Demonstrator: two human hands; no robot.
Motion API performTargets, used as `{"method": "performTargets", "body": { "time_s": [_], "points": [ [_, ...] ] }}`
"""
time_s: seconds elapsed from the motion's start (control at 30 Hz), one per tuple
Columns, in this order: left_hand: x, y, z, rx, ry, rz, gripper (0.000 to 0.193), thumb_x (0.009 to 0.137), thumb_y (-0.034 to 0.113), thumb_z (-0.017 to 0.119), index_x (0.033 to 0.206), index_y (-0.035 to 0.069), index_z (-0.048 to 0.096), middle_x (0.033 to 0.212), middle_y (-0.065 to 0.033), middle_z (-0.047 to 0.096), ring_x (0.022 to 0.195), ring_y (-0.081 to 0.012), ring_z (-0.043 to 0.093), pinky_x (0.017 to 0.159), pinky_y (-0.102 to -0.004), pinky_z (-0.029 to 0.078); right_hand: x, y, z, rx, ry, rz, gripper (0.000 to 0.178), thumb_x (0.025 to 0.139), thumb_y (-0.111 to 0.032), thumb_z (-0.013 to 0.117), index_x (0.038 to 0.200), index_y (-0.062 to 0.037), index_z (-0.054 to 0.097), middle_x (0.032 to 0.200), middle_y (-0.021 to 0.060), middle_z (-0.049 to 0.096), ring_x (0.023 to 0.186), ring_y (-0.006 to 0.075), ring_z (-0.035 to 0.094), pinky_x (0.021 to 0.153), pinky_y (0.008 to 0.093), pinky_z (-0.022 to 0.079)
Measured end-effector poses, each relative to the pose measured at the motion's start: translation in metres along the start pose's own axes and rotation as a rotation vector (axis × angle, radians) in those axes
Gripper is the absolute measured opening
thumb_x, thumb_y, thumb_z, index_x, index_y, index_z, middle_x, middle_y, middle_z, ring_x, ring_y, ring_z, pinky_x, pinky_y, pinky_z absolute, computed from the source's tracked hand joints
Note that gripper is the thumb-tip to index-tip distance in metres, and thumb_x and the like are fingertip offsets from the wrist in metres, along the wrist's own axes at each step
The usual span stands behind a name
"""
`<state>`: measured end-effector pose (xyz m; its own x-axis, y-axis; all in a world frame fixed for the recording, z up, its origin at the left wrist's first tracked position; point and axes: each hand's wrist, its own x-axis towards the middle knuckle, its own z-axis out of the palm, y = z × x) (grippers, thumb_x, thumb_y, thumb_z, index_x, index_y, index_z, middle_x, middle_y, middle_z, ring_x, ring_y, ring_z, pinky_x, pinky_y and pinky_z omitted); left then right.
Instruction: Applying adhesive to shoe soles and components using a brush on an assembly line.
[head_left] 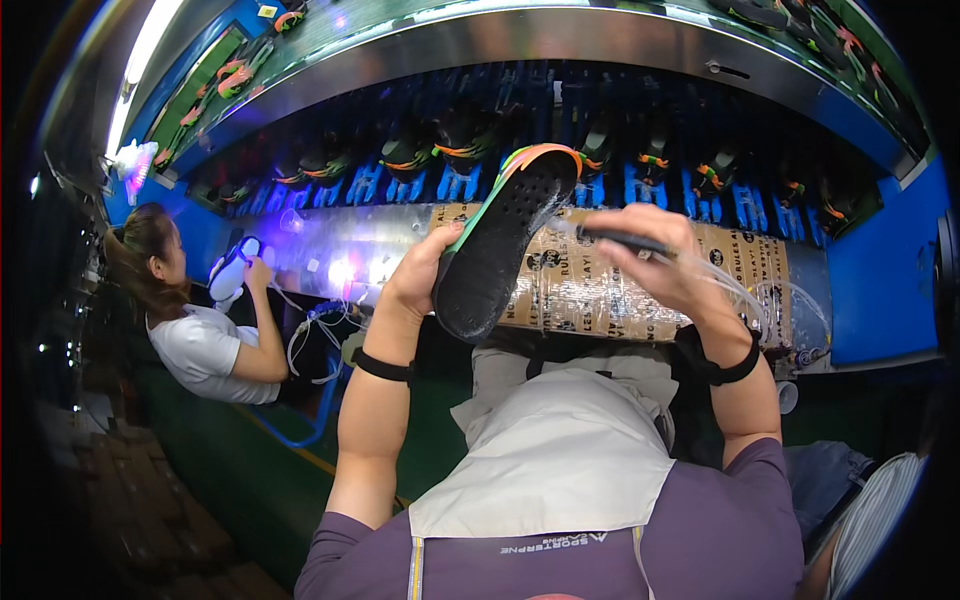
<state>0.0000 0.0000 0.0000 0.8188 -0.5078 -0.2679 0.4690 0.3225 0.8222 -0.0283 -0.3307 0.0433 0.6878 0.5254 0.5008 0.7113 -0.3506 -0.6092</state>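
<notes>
My left hand [418, 270] grips a shoe sole [495, 245] by its left edge, with the black, hole-dotted face toward me. A green, orange and pink rim runs around its far end. The lower part of the black face looks wet and shiny. In my right hand [655, 255] is a dark-handled brush [628, 239] with clear hoses trailing back along the wrist. Its pale bristle tip lies close to the sole's right edge; whether it touches I cannot tell. My left fingers behind the sole are hidden.
Printed brown paper [640, 285] covers the bench ahead. Beyond it, blue holders [458, 183] carry several dark shoe parts with orange trim, below a conveyor [400, 50]. At left, a co-worker [215, 330] holds a white sole [232, 270]. Hoses [310, 335] hang between us.
</notes>
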Motion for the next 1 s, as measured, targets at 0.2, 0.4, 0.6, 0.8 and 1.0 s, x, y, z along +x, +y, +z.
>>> {"method": "performTargets", "body": {
  "time_s": [0.2, 0.4, 0.6, 0.8, 1.0],
  "points": [
    [0.007, -0.023, 0.015, -0.089, 0.04, -0.004, 0.048, 0.108, 0.03, 0.04, 0.137, -0.003, 0.06, 0.12, -0.0172, 0.074, 0.1, -0.0231, 0.075, 0.088, -0.0373, 0.063, -0.001, 0.031, 0.04, -0.467, 0.234, -0.082, 0.034, 0.085, -0.008, 0.082, 0.118, -0.0086, 0.075, 0.083, 0.0091, 0.067, 0.076, 0.0286, 0.064, 0.072, 0.0417, 0.051],
    [0.012, -0.047, 0.0, -0.194, 0.065, 0.131, 0.047, 0.109, 0.031, 0.043, 0.138, -0.001, 0.059, 0.127, -0.0143, 0.072, 0.111, -0.0217, 0.071, 0.097, -0.0382, 0.059, -0.022, 0.012, 0.047, 0.22, 0.049, 0.148, 0.028, 0.089, -0.013, 0.079, 0.117, -0.0073, 0.077, 0.097, 0.0081, 0.075, 0.087, 0.0215, 0.069, 0.081, 0.0367, 0.054],
    [0.011, -0.067, 0.013, -0.24, 0.001, 0.251, 0.052, 0.106, 0.027, 0.058, 0.151, 0.004, 0.048, 0.134, -0.0089, 0.066, 0.123, -0.0203, 0.065, 0.107, -0.0395, 0.052, -0.031, 0.025, 0.076, 0.694, 0.241, 0.63, 0.028, 0.098, -0.018, 0.066, 0.119, -0.0022, 0.075, 0.101, 0.0079, 0.075, 0.089, 0.0135, 0.068, 0.081, 0.0299, 0.055],
    [0.011, -0.08, 0.015, -0.234, 0.146, 0.334, 0.06, 0.104, 0.021, 0.065, 0.156, 0.005, 0.04, 0.136, -0.007, 0.063, 0.124, -0.0195, 0.063, 0.106, -0.0381, 0.052, -0.03, 0.023, 0.082, 0.436, 0.304, 0.699, 0.025, 0.095, -0.022, 0.07, 0.113, -0.006, 0.078, 0.087, 0.0096, 0.075, 0.074, 0.0149, 0.066, 0.07, 0.0291, 0.053],
    [0.014, -0.084, 0.011, -0.078, 0.204, 0.462, 0.057, 0.103, 0.024, 0.067, 0.152, 0.005, 0.045, 0.137, -0.0083, 0.065, 0.124, -0.021, 0.065, 0.108, -0.0405, 0.054, -0.035, 0.024, 0.077, 0.391, 0.149, 0.666, 0.025, 0.094, -0.023, 0.069, 0.111, -0.0063, 0.078, 0.088, 0.0101, 0.075, 0.075, 0.0152, 0.066, 0.07, 0.0302, 0.052]
  ]
}}
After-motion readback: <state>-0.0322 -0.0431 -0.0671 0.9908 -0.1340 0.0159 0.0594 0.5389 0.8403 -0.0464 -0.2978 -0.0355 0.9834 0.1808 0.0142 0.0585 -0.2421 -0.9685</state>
